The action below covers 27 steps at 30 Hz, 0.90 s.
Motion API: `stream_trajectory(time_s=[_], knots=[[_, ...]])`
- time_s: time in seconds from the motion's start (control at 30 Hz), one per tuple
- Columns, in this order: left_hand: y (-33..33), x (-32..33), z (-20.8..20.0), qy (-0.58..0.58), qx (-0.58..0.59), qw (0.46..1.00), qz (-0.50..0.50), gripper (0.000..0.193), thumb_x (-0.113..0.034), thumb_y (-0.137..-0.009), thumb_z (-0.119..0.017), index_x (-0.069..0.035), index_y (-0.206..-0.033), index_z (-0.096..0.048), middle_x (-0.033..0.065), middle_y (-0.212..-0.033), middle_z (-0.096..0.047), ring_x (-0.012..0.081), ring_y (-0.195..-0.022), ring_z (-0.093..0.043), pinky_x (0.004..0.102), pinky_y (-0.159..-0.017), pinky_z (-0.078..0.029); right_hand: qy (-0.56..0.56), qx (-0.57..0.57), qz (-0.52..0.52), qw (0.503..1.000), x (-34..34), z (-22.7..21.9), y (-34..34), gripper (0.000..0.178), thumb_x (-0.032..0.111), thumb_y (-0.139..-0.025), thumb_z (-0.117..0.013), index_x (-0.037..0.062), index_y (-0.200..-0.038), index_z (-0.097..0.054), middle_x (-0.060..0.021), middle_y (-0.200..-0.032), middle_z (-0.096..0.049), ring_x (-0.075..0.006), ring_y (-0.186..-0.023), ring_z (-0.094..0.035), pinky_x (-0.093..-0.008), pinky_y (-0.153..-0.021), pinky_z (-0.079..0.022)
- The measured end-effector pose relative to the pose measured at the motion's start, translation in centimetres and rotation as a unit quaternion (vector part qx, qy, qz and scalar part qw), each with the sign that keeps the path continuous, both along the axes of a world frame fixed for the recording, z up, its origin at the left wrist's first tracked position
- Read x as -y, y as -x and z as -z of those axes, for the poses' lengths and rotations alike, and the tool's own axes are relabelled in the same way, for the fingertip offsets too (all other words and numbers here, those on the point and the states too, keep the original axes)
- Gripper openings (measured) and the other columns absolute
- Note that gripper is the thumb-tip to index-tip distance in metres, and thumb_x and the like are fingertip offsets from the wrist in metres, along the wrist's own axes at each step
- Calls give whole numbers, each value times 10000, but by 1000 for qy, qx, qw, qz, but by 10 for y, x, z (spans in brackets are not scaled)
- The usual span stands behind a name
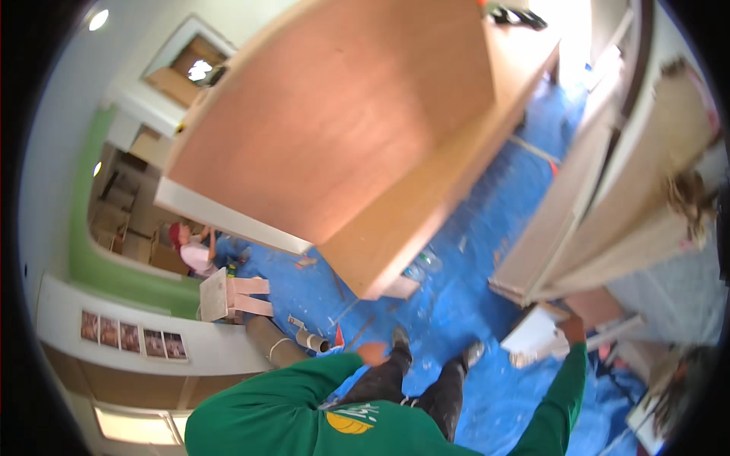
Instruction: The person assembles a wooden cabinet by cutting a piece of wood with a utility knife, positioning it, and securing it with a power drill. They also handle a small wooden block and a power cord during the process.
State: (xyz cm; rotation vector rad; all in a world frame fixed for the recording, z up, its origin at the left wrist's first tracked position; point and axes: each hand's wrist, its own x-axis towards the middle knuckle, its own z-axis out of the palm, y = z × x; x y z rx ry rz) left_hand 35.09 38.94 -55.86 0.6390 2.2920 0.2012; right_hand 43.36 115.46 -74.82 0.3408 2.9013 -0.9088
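Wearer's right hand (572, 330) was at the right edge of a white board (531, 334) low on the right, over blue floor sheeting (475, 254); couldn't tell whether its fingers gripped the board. Left hand (372, 353) was beside the left thigh of the dark trousers (380, 381), elbow bent; finger state too blurred to tell. Big wooden cabinet (327, 129) filled the upper middle, ahead of the wearer and well apart from both hands. Clear plastic bottles (430, 261) lay near its lower corner. Off left: co-worker in red headwear (199, 254), low down, near a pale stool (215, 298) and cardboard tube (310, 340).
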Motion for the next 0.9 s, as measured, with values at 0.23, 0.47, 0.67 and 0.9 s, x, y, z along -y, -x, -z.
stream_trajectory(time_s=[0.23, 0.47, 0.67, 0.9], knots=[[-132, 52, -74, 191, 371, 858, -299, 845, -744, -983, -507, -27, -1420, -602, 234, -1338, -662, 459, -1115, -686, 609, -896, -593, 133, 0, 278, 951, -18, 17, 32, 715, 183, -770, -755, -151, -1363, -536, -372, -1388, -579, -488, -1262, -596, -490, -1116, -464], [-204, 37, -25, 54, 353, 818, -450, 756, -687, -1054, -374, -64, -1321, -709, 232, -1384, -668, 451, -1160, -689, 597, -977, -559, -300, 198, -236, 903, 93, 17, 1, 429, 477, -871, -742, 79, -1032, -750, -123, -901, -747, -378, -919, -720, -539, -837, -550], [-241, 55, 48, -50, 228, 835, -499, 947, -838, -975, -332, -21, -1117, -790, 256, -1127, -761, 426, -1082, -722, 553, -951, -547, -82, 137, -562, 811, 262, 50, -56, 408, 457, -987, -586, 189, -1275, -693, -179, -866, -745, -385, -769, -717, -547, -661, -530], [-194, 115, -46, -123, 201, 752, -616, 672, -574, -1043, -539, 62, -1060, -755, 232, -992, -759, 353, -794, -762, 512, -639, -619, 201, 321, -281, 882, 423, -76, 48, 292, 334, -982, -694, 65, -1057, -779, -203, -986, -776, -402, -939, -752, -475, -781, -575]])
